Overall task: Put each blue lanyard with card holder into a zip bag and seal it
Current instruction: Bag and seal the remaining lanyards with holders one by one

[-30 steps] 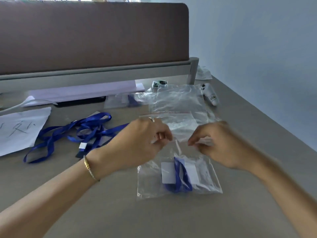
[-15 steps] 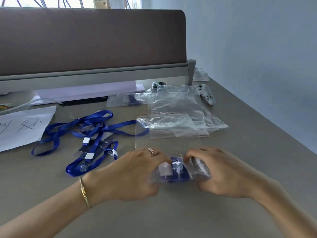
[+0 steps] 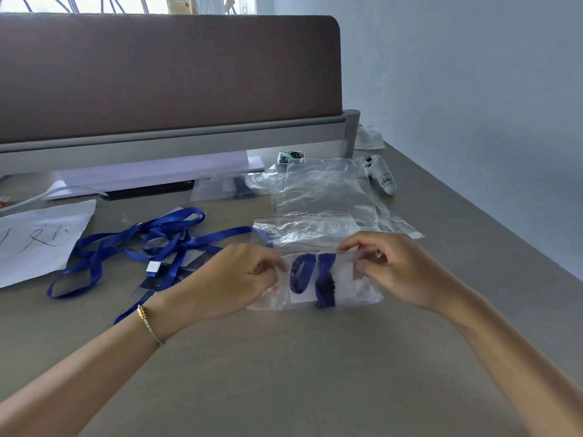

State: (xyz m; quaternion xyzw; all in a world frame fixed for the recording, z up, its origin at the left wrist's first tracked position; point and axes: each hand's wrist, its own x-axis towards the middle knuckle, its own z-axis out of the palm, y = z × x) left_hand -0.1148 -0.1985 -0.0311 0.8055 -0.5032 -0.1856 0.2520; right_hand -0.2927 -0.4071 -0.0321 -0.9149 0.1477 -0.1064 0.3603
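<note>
Head view, bag in hand: the zip bag (image 3: 318,282) lies at the centre of the frame, on the desk (image 3: 284,373), with one rolled blue lanyard (image 3: 315,279) and its white card holder (image 3: 344,283) inside; I judge it lies flat so that the top strip can be pressed closed
Left hand: the left hand (image 3: 233,279) pinches the left end of the bag's upper edge with curled fingers, probably to keep the opening stretched
Right hand: the right hand (image 3: 400,269) pinches the right end of the same edge between thumb and fingers, so the strip is tight between both hands
Waiting lanyards: the loose lanyards (image 3: 148,244) lie in a tangle at the left of centre, near the left hand, easy to reach for the next bag
Empty bags: the spare zip bags (image 3: 321,197) lie just above the hands, overlapping each other
Filled bag: a packed bag (image 3: 227,187) rests further up, near the partition (image 3: 170,77)
Hard to see: whether the seal is already closed, I cannot tell, the plastic is clear and the fingertips cover both ends
Cut off: the paper sheet (image 3: 38,238) at the left edge is partly out of frame, its writing not readable
Small things: the white object (image 3: 381,178) at upper right carries a label too small to read
</note>
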